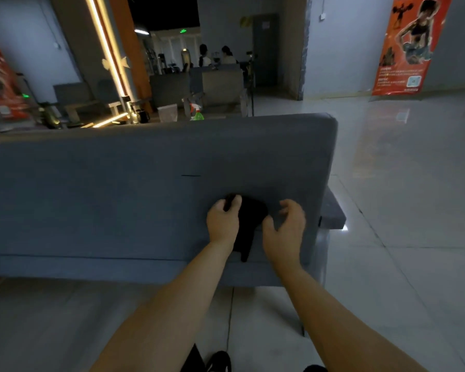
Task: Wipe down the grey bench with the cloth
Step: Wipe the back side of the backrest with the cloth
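The grey bench [118, 189] fills the middle of the view, its padded back facing me and a strip of seat along the bottom. A black cloth [249, 218] lies against the lower right part of the back, one corner hanging down to the seat. My left hand [222, 221] grips the cloth's upper left edge with curled fingers. To the cloth's right, my right hand [285, 226] has its fingers spread and bent; its thumb is at the cloth's edge and it holds nothing.
A spray bottle [196, 111] with a green base stands behind the bench top. Glossy tiled floor [400, 197] stretches to the right. An orange poster [408, 44] stands at the far right wall. Other benches, a lit pillar and two seated people are in the background.
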A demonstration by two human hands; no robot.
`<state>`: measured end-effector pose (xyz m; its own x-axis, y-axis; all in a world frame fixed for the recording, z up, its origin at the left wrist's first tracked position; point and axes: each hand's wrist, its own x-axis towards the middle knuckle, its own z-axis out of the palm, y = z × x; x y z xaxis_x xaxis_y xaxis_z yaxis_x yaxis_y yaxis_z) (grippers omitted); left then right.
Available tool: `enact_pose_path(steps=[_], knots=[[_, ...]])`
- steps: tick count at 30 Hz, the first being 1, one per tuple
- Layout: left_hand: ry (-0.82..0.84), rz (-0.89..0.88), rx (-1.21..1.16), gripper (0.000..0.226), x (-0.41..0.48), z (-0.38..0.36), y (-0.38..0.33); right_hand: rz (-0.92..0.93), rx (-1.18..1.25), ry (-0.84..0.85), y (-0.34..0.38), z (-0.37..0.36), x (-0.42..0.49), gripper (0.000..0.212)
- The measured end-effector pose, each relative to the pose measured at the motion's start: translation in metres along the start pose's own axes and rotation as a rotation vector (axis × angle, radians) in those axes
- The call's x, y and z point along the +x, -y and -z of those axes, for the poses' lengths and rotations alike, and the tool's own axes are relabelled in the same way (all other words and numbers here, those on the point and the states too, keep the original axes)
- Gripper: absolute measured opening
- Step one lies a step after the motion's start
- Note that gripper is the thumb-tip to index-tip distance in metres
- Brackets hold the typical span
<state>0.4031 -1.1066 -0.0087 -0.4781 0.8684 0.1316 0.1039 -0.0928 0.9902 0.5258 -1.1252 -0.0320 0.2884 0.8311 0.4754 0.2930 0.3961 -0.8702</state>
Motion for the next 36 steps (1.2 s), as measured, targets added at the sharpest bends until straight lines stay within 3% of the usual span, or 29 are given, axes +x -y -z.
enact_pose_path(steps=[2, 7, 9, 11, 16, 21, 24, 29, 33, 36], knots=[[0.043, -0.026, 0.001, 0.033, -0.006, 0.020, -0.010, -0.086, 0.068, 0.201, 0.021, -0.015, -0.002, 0.031], [0.042, -0.019, -0.055, 0.026, -0.025, 0.074, -0.027, -0.307, 0.264, 0.525, 0.060, -0.052, -0.016, 0.032], [0.021, -0.007, -0.041, 0.029, -0.026, 0.097, -0.032, -0.304, 0.295, 0.595, 0.074, -0.072, -0.024, 0.028], [-0.037, -0.033, 0.040, 0.034, -0.025, 0.123, -0.037, -0.190, 0.240, 0.650, 0.089, -0.093, -0.032, 0.023], [-0.255, -0.081, 0.292, 0.024, -0.017, 0.187, -0.035, -0.071, 0.175, 0.579, 0.122, -0.137, -0.048, 0.014], [-0.471, -0.143, 0.490, 0.016, -0.009, 0.233, -0.022, -0.210, 0.269, 0.462, 0.145, -0.176, -0.063, 0.012], [-0.336, -0.203, 0.301, 0.022, -0.013, 0.229, -0.029, -0.300, 0.345, 0.415, 0.153, -0.184, -0.064, 0.011], [-0.094, -0.157, 0.130, 0.048, -0.003, 0.199, -0.027, -0.215, 0.276, 0.507, 0.147, -0.173, -0.049, 0.010], [-0.088, -0.129, 0.003, 0.015, 0.007, 0.184, -0.028, -0.147, 0.167, 0.601, 0.138, -0.152, -0.033, 0.019], [-0.183, -0.210, 0.047, 0.010, 0.021, 0.169, -0.029, -0.009, -0.006, 0.447, 0.132, -0.129, -0.017, 0.019]])
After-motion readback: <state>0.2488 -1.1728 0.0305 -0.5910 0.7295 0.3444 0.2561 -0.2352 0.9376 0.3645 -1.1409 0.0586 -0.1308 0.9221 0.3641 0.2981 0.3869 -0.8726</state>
